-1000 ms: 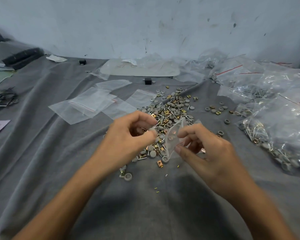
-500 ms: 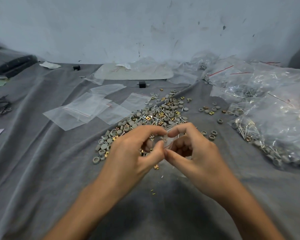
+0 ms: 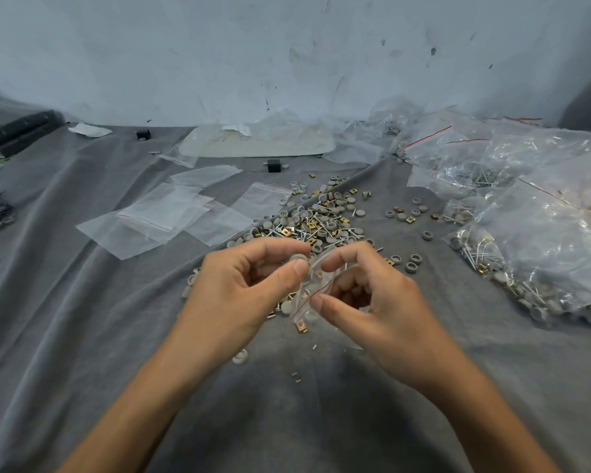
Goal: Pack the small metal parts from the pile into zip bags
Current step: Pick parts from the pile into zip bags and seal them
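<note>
Head view takes in a grey cloth (image 3: 82,336) spread over the whole work surface. A heap of filled bags (image 3: 543,240) lies along its right side, and a few empty bags (image 3: 157,216) lie flat at the left. Between them, just beyond the hands, sits the pile (image 3: 321,220) of grey caps, brass clips and pins, still large.

The left hand (image 3: 239,295) and right hand (image 3: 379,302) meet above the near edge of that pile. The right hand holds a small zip bag (image 3: 313,291), with forefinger above and thumb below keeping its red-lined mouth apart and the other fingers curled behind the film. The left hand pinches a round grey cap (image 3: 299,257) between thumb and forefinger, right at the mouth; its remaining fingers are loosely bent. A few parts already show through the bag.

The likely slip is at the mouth: it looks narrow and floppy, so if the right hand eases off, the film may close and the cap would drop onto the cloth. The bag hangs with its mouth turned sideways, so a tilt could also shed what is inside. Stray bits (image 3: 297,377) already lie on the cloth nearby.
</note>
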A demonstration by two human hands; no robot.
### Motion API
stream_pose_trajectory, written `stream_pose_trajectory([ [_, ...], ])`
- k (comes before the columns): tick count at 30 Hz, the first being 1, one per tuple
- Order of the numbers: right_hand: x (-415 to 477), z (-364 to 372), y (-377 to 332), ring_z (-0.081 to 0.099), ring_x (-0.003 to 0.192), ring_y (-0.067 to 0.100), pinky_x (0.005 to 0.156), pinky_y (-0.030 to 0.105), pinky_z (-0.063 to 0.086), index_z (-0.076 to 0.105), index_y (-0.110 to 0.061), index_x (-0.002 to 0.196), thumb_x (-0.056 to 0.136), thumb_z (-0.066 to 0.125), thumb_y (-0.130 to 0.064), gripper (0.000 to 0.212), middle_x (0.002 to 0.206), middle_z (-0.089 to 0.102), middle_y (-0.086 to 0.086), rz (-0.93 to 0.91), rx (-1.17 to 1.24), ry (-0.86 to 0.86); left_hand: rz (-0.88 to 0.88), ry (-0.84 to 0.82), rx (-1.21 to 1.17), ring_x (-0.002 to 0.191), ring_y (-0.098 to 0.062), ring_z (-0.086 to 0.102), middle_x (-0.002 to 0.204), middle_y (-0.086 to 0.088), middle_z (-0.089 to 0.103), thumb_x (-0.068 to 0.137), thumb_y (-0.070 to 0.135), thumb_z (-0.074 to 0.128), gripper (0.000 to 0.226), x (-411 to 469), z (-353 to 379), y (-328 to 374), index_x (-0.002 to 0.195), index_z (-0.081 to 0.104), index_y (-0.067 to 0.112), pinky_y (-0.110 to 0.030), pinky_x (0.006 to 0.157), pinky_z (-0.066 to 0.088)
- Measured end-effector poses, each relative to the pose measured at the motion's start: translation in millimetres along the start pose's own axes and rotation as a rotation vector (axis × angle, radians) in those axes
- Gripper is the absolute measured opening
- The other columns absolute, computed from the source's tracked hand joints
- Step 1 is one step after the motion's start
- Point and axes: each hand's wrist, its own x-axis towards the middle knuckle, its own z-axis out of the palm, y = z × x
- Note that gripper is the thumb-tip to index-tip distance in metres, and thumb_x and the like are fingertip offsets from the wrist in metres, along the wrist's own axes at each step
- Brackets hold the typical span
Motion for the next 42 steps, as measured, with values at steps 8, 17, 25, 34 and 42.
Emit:
stream_pose_trajectory([
  [8, -1, 1, 1, 0.064, 0.071, 0.014, 0.064, 0.026, 0.051, 0.055, -0.041, 0.102, 0.088, 0.079, -0.024, 0.033, 0.083, 0.069, -0.005, -0.01, -0.005, -0.002, -0.027, -0.069, -0.059, 0.087, -0.013, 0.072, 0.102, -0.009, 0.076, 0.082, 0.02, 0.068, 0.028, 0, 0, -1, 0.109, 0.072, 0.013, -0.022, 0.078, 0.057],
  [17, -1, -3, 2, 0.063, 0.072, 0.012, 0.066, 0.018, 0.047, 0.056, -0.04, 0.102, 0.088, 0.08, -0.026, 0.031, 0.084, 0.069, -0.005, -0.011, 0.005, 0.02, -0.198, -0.046, -0.138, 0.083, -0.012, 0.069, 0.101, -0.013, 0.076, 0.082, 0.018, 0.069, 0.026, 4, -15, -3, 0.107, 0.074, 0.013, -0.018, 0.073, 0.055],
  [25, -1, -2, 1, 0.063, 0.072, 0.011, 0.065, 0.02, 0.048, 0.055, -0.039, 0.102, 0.088, 0.079, -0.023, 0.032, 0.084, 0.069, -0.009, 0.0, -0.007, -0.003, -0.356, -0.144, -0.267, 0.083, -0.012, 0.07, 0.093, -0.007, 0.074, 0.078, 0.023, 0.073, 0.026, 3, -10, -3, 0.102, 0.078, 0.015, -0.02, 0.075, 0.058],
  [34, -1, -5, 3, 0.064, 0.072, 0.012, 0.067, 0.02, 0.05, 0.057, -0.039, 0.102, 0.087, 0.08, -0.021, 0.033, 0.083, 0.069, -0.003, -0.002, 0.03, 0.024, -0.308, -0.171, -0.314, 0.083, -0.011, 0.068, 0.104, -0.012, 0.075, 0.081, 0.023, 0.072, 0.023, 3, -13, 2, 0.102, 0.078, 0.018, -0.019, 0.073, 0.057],
  [42, -1, -8, 2, 0.064, 0.073, 0.016, 0.069, 0.032, 0.054, 0.062, -0.036, 0.102, 0.089, 0.079, -0.021, 0.026, 0.083, 0.068, -0.001, -0.029, -0.003, 0.006, -0.256, -0.145, -0.242, 0.086, -0.011, 0.07, 0.105, -0.011, 0.076, 0.075, 0.028, 0.075, 0.028, 2, -12, 2, 0.102, 0.078, 0.02, -0.019, 0.075, 0.056],
])
